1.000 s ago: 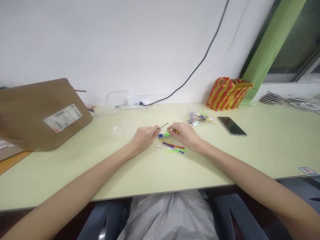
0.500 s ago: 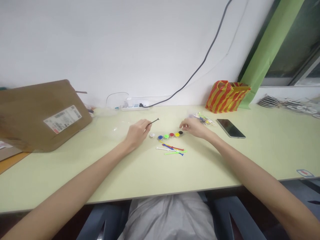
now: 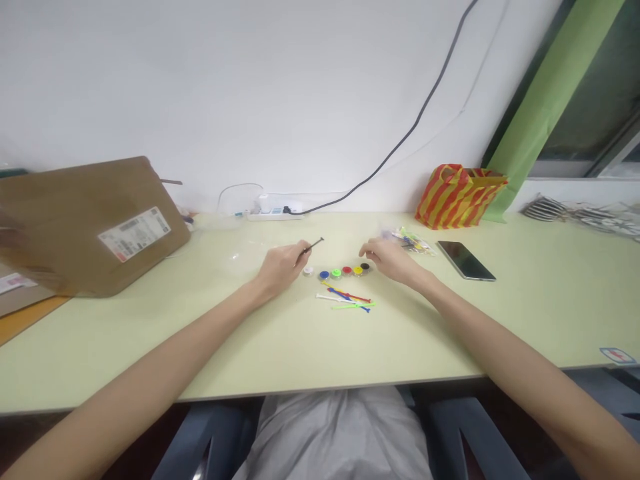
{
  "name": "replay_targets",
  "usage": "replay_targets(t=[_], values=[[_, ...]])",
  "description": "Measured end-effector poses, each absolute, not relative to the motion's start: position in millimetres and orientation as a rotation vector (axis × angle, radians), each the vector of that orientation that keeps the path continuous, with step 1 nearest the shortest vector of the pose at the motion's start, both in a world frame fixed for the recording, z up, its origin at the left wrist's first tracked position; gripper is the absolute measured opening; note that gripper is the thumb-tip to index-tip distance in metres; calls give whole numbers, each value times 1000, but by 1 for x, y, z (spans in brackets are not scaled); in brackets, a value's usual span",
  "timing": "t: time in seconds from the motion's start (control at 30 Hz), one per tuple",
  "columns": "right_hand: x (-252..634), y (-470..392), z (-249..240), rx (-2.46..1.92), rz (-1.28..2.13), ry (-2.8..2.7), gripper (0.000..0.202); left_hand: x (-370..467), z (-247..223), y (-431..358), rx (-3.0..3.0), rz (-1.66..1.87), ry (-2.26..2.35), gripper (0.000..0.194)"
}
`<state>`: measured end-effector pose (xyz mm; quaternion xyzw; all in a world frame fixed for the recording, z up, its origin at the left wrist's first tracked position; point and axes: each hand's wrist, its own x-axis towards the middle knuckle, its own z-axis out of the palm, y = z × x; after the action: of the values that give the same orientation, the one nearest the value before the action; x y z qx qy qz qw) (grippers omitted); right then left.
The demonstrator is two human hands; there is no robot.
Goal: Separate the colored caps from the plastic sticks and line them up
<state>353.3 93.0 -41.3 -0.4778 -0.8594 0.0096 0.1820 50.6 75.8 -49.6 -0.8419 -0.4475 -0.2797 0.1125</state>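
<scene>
A thin black plastic stick (image 3: 313, 245) is pinched in my left hand (image 3: 283, 268), its forked tip pointing up and right. My right hand (image 3: 389, 259) hovers just behind the small jar with a black lid (image 3: 365, 267), its fingers loosely bent and slightly apart, with nothing visible in them. Leftward from there, the row holds jars with a yellow lid (image 3: 358, 271), a red lid (image 3: 347, 271), a green lid (image 3: 336, 273), a blue lid (image 3: 325, 275) and a white lid (image 3: 309, 271). In front lie crossed sticks: white (image 3: 330, 298), green (image 3: 347, 307), red (image 3: 361, 298), plus blue and yellow ones.
A clear bag of colourful pieces (image 3: 413, 241) lies behind my right hand, with a phone (image 3: 466, 260) to its right. A striped bag (image 3: 459, 199) and a power strip (image 3: 275, 212) stand by the wall. At left is a large cardboard box (image 3: 90, 247).
The view has shifted slightly. My left hand still grips the black stick, and my right hand stays beside the black-lidded jar. The jars and loose sticks keep their arrangement.
</scene>
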Motion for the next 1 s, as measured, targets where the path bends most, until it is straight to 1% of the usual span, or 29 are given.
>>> replay_targets(t=[0.07, 0.17, 0.3, 0.43, 0.6, 0.73, 0.87, 1.0], values=[[348, 89, -41, -1326, 6, -2371, 31, 56, -46, 69, -2603, -767, -1138, 29], [339, 83, -42, -1273, 6, -2354, 33, 70, -44, 56, -2778, -597, -861, 31], [332, 78, -45, -1191, 17, -2352, 34, 89, -49, 43, -2832, -459, -653, 32], [330, 75, -45, -1150, 11, -2320, 34, 93, -52, 38, -2893, -448, -645, 26], [329, 75, -44, -1128, 19, -2320, 31, 95, -49, 34, -2998, -422, -608, 37], [328, 74, -43, -1130, 18, -2316, 30, 100, -49, 32, -3015, -381, -674, 31], [326, 73, -43, -1133, 10, -2324, 30, 101, -50, 31, -3029, -380, -671, 29], [325, 71, -41, -1124, 7, -2327, 30, 98, -49, 32, -3019, -289, -678, 33]])
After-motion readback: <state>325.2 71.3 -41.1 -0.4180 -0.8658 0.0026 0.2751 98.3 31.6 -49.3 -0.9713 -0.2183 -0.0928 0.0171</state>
